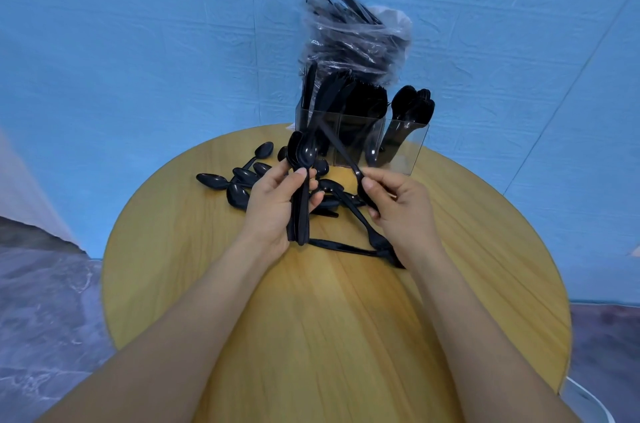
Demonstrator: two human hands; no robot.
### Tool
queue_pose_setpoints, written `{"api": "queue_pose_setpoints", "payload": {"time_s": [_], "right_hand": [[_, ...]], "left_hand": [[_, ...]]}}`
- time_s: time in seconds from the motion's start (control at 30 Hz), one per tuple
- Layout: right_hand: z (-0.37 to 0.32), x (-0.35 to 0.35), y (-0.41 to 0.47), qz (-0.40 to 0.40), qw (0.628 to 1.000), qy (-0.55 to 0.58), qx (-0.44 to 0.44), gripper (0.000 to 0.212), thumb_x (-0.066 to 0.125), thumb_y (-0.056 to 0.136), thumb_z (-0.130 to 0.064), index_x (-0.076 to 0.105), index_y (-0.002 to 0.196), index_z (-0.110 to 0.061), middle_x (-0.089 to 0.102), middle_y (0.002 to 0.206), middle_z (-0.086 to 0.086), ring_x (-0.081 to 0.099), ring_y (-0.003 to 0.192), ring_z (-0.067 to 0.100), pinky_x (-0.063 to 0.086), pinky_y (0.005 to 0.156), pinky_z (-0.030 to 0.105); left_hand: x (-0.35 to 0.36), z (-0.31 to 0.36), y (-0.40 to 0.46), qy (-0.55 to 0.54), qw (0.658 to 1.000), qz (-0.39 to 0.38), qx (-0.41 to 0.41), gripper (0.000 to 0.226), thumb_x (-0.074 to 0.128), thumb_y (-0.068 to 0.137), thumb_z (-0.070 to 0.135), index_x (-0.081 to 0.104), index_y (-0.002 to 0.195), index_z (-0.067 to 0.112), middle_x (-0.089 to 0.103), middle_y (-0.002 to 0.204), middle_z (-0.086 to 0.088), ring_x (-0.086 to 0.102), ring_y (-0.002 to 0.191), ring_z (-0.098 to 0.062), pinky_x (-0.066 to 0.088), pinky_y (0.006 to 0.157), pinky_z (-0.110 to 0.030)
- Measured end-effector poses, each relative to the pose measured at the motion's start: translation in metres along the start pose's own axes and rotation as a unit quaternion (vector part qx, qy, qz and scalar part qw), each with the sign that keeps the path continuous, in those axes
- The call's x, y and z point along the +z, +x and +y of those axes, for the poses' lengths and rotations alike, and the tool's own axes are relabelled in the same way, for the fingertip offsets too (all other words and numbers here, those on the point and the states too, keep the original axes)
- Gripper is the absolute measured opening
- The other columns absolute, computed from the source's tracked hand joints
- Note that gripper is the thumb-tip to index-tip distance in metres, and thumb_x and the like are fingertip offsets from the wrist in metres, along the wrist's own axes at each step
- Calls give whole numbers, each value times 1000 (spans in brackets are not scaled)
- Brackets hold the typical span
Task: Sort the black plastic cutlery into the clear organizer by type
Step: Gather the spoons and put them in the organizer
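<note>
Black plastic cutlery: most of it already stands in the clear organizer [398,152] at the far edge of the round wooden table [485,267]. I see knives in the left compartment, what look like forks in the middle, spoons in the right, bowls up. I cannot tell the count in any compartment.

Left hand [277,208]: fingers and thumb curled round a bundle of spoons [302,180], held upright, bowls on top, above the table.

Right hand [398,208]: thumb and forefinger pinch 1 single utensil [341,149] near its lower end; its long handle slants up and left, crossing in front of the organizer. Which type it is I cannot tell, as the hand hides its head.

Loose spoons [239,180] lie scattered on the table left of the hands. 2 forks [360,232] lie flat under the right wrist. A clear plastic bag of cutlery [353,42] stands behind the organizer, handles poking out of the top.
</note>
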State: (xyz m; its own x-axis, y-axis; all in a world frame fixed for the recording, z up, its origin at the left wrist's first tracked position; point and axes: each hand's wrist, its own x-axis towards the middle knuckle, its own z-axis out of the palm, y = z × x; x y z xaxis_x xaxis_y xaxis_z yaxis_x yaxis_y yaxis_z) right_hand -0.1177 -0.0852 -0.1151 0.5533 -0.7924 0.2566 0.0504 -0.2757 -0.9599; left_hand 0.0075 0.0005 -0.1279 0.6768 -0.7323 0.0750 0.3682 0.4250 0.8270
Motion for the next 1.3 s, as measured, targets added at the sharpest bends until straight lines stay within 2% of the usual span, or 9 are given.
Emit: {"api": "queue_pose_setpoints", "payload": {"time_s": [0.1,0.27,0.47,0.63,0.7,0.83,0.97,1.07,1.3], "right_hand": [[0,-6,2,-31,999,10,11,29,44,98,-3,65,111,-18,59,75,-9,48,50,-3,35,46,10],[-2,-18,4,-13,1000,3,9,4,64,88,-8,61,90,-10,53,64,-8,39,39,8,32,38,15],[-2,-21,5,-34,999,-10,22,5,67,84,-7,68,79,-8,57,71,9,45,39,6,32,38,14],[3,-30,7,-97,994,-38,15,35,46,96,2,72,94,-23,56,69,-5,41,53,5,35,49,14],[5,-36,9,-77,995,-71,-1,39,46,96,0,72,90,-29,59,76,-6,39,58,8,34,49,14],[2,-28,10,-73,990,-106,-60,30,56,92,-4,68,96,-31,57,63,-23,48,59,-1,38,56,10],[3,-5,13,-27,984,-134,-119,23,63,87,-5,65,96,-26,63,81,-19,57,74,-3,47,72,16],[4,1,15,22,983,-129,-129,23,65,85,-6,63,94,-27,62,84,-17,55,72,7,49,71,22],[7,5,15,85,975,-139,-152,27,68,82,-7,61,103,-23,54,85,-11,45,67,-3,39,67,8]], "left_hand": [[0,1,-1,1,1000,-1,-4,16,47,96,4,62,99,9,62,82,-4,59,68,-7,52,58,-20],[-1,4,-2,-1,1000,9,-12,19,45,96,4,63,97,12,62,81,-3,57,64,-6,48,52,-16],[-3,7,1,-21,999,45,-11,17,49,95,6,64,91,13,64,79,-5,56,63,-8,45,47,-16],[-7,9,3,-25,999,21,-12,18,46,96,5,62,103,9,62,80,-4,56,64,-7,48,52,-16],[-7,10,3,-23,999,7,-26,19,46,96,5,62,105,8,61,80,-4,56,64,-6,47,51,-15],[-5,4,0,73,994,-51,-67,23,48,95,8,63,113,10,64,85,-2,59,69,-6,49,55,-17],[-1,-3,-6,210,968,-122,-68,25,49,96,10,64,116,16,66,94,-3,62,75,-7,51,64,-21],[2,-3,-9,178,969,-142,-94,27,47,96,8,61,119,11,65,90,0,61,73,-6,52,61,-19],[7,1,-13,95,971,-159,-148,27,43,97,8,60,118,13,63,85,-3,56,59,-9,45,47,-16]]}}
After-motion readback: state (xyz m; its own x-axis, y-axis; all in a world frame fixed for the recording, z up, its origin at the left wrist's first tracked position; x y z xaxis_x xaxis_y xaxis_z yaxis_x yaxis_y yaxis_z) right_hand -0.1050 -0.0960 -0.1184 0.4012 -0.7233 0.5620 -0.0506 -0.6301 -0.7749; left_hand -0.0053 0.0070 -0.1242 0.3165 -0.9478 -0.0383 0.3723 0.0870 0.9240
